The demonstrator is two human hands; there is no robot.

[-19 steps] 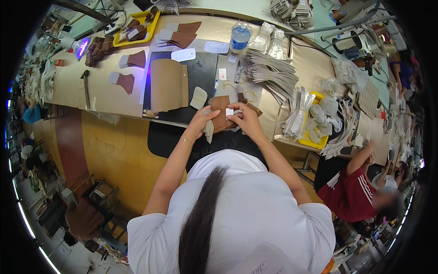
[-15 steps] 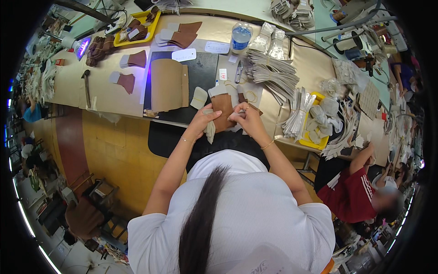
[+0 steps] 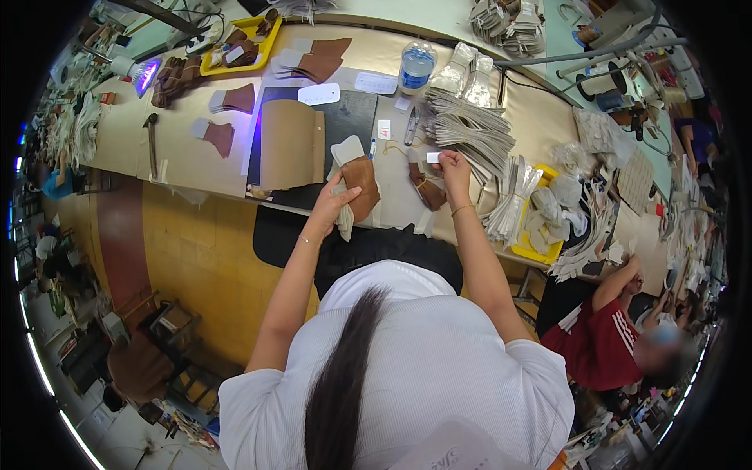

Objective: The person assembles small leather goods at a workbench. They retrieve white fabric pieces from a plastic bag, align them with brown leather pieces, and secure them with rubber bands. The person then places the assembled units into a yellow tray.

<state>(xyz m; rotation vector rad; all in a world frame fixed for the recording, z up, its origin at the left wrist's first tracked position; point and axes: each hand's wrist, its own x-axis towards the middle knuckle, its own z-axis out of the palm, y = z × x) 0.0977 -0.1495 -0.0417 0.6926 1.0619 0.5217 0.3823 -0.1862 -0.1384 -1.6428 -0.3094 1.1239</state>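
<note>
1. While the left hand [image 3: 331, 205] was at the near right corner of the black board [image 3: 356, 117], its fingers were curled closed around a stack of brown pieces [image 3: 363, 188] with pale ends.
2. Farther right of the board, the right hand [image 3: 454, 174] was nearly closed, pinching a small white card [image 3: 432, 157] well apart from the stack.
3. Right of the board, between the hands, a banded brown bundle [image 3: 427, 194] lay near the front edge of the table [image 3: 196, 168].
4. Just beside the board's right edge lay a pen [image 3: 373, 147]; beyond it, a pile of grey strips [image 3: 468, 129] crowded the right hand's far side.
5. Left of the board, a broad stretch of tan tabletop gave open room as far as a hammer [image 3: 152, 145].
</note>
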